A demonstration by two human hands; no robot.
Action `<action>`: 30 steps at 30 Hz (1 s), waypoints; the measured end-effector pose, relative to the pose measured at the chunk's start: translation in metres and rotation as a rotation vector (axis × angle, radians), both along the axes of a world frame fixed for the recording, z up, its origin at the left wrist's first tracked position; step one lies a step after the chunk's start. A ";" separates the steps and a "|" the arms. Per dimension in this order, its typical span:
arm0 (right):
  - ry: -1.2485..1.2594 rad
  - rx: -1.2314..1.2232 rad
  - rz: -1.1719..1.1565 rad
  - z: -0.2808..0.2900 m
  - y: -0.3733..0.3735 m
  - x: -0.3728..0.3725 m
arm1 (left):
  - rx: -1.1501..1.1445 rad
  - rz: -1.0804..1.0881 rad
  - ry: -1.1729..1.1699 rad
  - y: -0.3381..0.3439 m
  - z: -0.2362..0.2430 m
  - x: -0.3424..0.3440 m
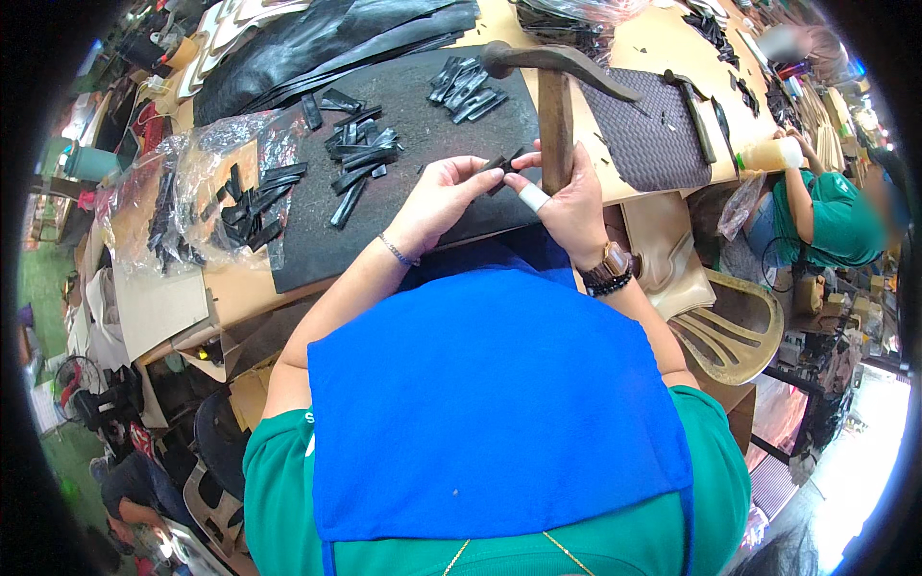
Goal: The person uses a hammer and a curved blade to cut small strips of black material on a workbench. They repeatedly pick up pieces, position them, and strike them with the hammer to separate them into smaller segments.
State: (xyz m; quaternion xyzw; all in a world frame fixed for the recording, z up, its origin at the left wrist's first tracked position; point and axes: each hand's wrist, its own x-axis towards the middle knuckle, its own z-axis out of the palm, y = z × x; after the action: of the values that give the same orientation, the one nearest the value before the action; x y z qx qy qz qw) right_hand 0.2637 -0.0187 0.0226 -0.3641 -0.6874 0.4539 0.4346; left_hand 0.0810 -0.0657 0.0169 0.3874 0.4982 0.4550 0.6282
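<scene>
Between the fingertips of my left hand (pixel 451 192) and my right hand (pixel 576 206) is a small black strip (pixel 497 164), apparently leather, held above the near edge of a dark work mat (pixel 423 106). Both hands are closed in a pinch around it. My right hand also keeps a hammer (pixel 555 125) upright in its grip, the wooden handle against the palm and the metal head pointing away from me. White tape wraps one digit of that hand. Folded black strips (pixel 360 154) lie in a loose pile beyond my left hand, with another bunch of strips (pixel 468 91) farther back.
Clear plastic bags (pixel 163 192) and more black strips (pixel 259 206) lie at the left. Black sheets (pixel 327 48) are stacked at the back. A second hammer (pixel 693 115) rests on a textured pad (pixel 643 144) at the right. A co-worker (pixel 826 216) sits beyond a chair (pixel 740 326).
</scene>
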 end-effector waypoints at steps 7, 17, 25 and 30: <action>-0.024 -0.045 -0.024 -0.008 0.000 0.006 | -0.067 -0.030 -0.038 0.000 -0.005 -0.009; -0.243 0.115 -0.162 -0.022 0.010 0.064 | 0.383 0.335 1.301 0.066 0.002 -0.097; -0.396 -0.081 -0.183 -0.019 -0.003 0.087 | 0.244 0.197 1.585 0.036 -0.010 -0.142; -0.949 0.014 -0.081 0.013 -0.016 0.056 | 0.394 0.274 1.685 0.029 -0.004 -0.147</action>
State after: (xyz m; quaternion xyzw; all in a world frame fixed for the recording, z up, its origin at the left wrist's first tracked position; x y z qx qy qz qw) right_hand 0.3200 -0.0348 0.0356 -0.5547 -0.7982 0.2158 0.0922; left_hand -0.0662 -0.0366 0.0130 0.6328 0.7511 0.1665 -0.0874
